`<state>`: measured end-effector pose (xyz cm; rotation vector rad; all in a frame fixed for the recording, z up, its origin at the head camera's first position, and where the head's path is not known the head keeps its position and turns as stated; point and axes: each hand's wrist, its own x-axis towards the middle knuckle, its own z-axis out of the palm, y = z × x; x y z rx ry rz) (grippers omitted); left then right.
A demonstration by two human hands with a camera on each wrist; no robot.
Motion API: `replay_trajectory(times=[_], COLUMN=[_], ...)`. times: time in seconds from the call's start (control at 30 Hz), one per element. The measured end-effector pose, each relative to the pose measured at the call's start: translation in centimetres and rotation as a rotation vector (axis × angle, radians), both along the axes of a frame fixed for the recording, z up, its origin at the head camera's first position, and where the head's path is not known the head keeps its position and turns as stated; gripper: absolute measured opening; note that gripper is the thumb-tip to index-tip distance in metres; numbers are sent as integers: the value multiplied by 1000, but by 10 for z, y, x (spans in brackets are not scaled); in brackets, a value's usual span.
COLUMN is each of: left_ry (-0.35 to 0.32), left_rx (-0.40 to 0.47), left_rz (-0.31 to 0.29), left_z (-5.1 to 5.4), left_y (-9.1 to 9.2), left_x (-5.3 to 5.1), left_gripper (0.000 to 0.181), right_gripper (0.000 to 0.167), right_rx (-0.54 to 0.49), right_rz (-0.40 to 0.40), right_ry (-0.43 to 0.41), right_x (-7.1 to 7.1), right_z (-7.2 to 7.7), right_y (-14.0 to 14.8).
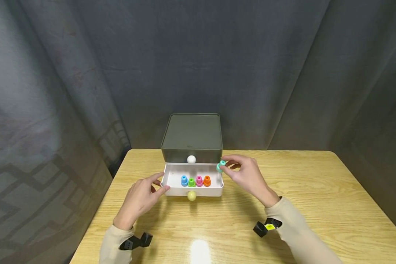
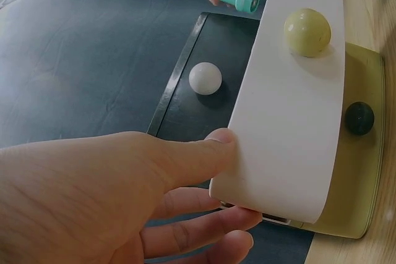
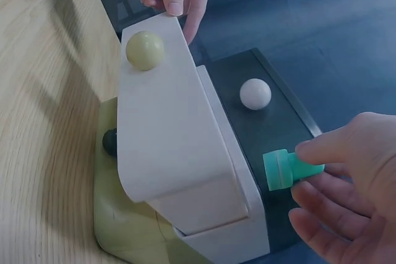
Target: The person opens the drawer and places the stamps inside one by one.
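Observation:
A white drawer with a yellow knob stands pulled out of a small chest. My left hand holds the drawer's left end, thumb on the front corner and fingers at the side. Above the drawer's right end, my right hand pinches a small teal stepped plastic piece between thumb and fingers. Inside the drawer, similar pieces form a row near the front: blue, green, pink and orange.
The chest's dark grey top lies behind the drawer, over a closed dark drawer with a white knob. Below, the left wrist view shows an olive drawer with a dark knob. A grey curtain hangs behind the wooden table.

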<state>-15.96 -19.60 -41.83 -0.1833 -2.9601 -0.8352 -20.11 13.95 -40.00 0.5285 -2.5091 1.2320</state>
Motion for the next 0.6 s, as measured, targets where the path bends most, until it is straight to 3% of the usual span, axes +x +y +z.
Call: replay_trajectory(times=[0.6], left_ry=[-3], left_rx=[-3], left_rz=[-3], left_z=[0], left_y=[2], left_x=[1], left_gripper=[53], right_gripper=[18], right_rx=[131], right_rz=[75], right_ry=[11], right_x=[-10], right_z=[-11], right_y=[-18])
